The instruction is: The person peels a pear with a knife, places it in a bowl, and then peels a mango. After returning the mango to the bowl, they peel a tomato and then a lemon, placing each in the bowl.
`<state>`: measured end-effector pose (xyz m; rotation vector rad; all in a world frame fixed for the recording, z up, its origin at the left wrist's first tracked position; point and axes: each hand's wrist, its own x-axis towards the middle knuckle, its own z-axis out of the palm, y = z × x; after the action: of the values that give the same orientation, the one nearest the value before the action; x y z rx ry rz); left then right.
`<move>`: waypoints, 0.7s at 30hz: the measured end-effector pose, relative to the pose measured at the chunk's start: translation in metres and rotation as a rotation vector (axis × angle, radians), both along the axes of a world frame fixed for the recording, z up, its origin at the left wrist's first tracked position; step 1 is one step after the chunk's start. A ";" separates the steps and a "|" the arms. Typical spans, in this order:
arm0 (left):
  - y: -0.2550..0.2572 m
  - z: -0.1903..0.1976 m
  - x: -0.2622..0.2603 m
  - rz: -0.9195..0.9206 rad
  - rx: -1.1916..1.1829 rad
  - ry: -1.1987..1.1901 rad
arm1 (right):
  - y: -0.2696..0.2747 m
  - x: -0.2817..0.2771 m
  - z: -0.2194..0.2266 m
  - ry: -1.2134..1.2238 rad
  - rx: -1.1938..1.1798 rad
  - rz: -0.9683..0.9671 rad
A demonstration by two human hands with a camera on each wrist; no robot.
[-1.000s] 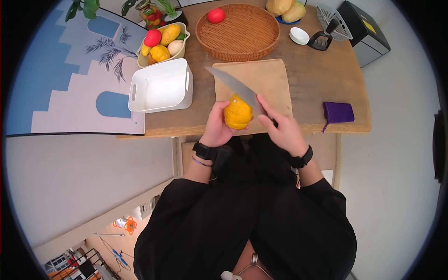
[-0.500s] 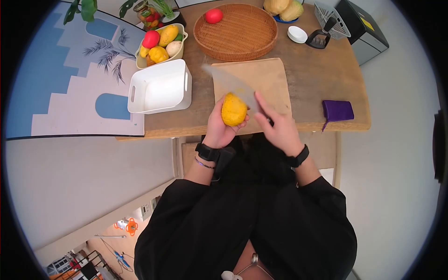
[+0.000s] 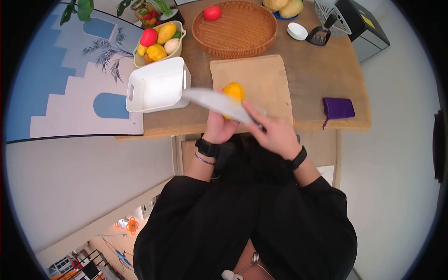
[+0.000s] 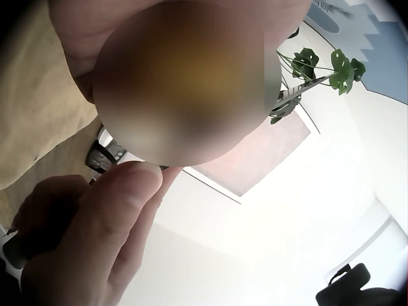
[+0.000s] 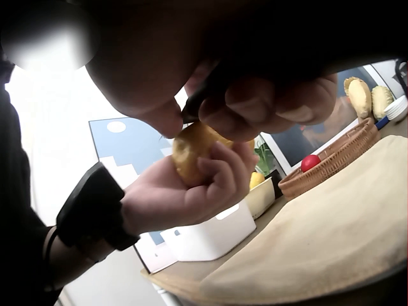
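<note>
My left hand (image 3: 219, 128) grips a lumpy yellow fruit (image 3: 234, 90) over the near part of the beige mat (image 3: 261, 77). A large kitchen knife (image 3: 212, 100), blurred, is in my right hand (image 3: 276, 134), its tip pointing left. The blade crosses in front of the fruit and hides its middle in the head view. From the right wrist, the left fingers curl round the fruit (image 5: 189, 153), and the right fingers (image 5: 252, 105) wrap the dark knife handle (image 5: 213, 86) just above it. A blurred patch covers the held fruit in the left wrist view.
Left of the mat stands a white bin (image 3: 158, 88), behind it a fruit-filled basket (image 3: 138, 58). A round wicker tray (image 3: 238, 32) holding a red fruit (image 3: 212, 13) sits at the back. To the right lie a purple pouch (image 3: 339, 108), a white bowl (image 3: 297, 31) and a black-handled tool (image 3: 321, 35).
The blade swings from behind the fruit to across its near side, its tip moving left and nearer. The fruit turns in my left hand and shifts slightly away from me.
</note>
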<state>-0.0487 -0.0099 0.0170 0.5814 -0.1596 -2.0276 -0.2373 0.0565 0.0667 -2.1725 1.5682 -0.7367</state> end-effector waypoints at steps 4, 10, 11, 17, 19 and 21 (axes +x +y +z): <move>-0.006 0.006 0.017 -0.183 -0.165 0.015 | -0.023 -0.012 -0.005 -0.142 0.006 -0.219; 0.001 0.028 0.010 -0.057 -0.057 0.028 | -0.003 -0.002 0.027 0.113 0.167 0.066; 0.000 0.020 0.012 -0.060 -0.055 0.029 | 0.001 0.002 0.022 0.113 0.170 0.064; -0.005 0.008 0.018 -0.276 -0.224 0.248 | -0.013 -0.002 -0.011 -0.119 -0.075 -0.091; -0.003 0.019 0.018 -0.262 -0.218 0.163 | -0.024 -0.009 -0.008 -0.149 -0.061 -0.232; 0.004 0.031 0.016 -0.118 -0.062 -0.092 | -0.025 -0.009 -0.012 -0.158 -0.061 -0.229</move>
<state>-0.0329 -0.0063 0.0482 0.6393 -0.3167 -2.1025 -0.2464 0.0318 0.0545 -1.9406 1.7484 -1.0127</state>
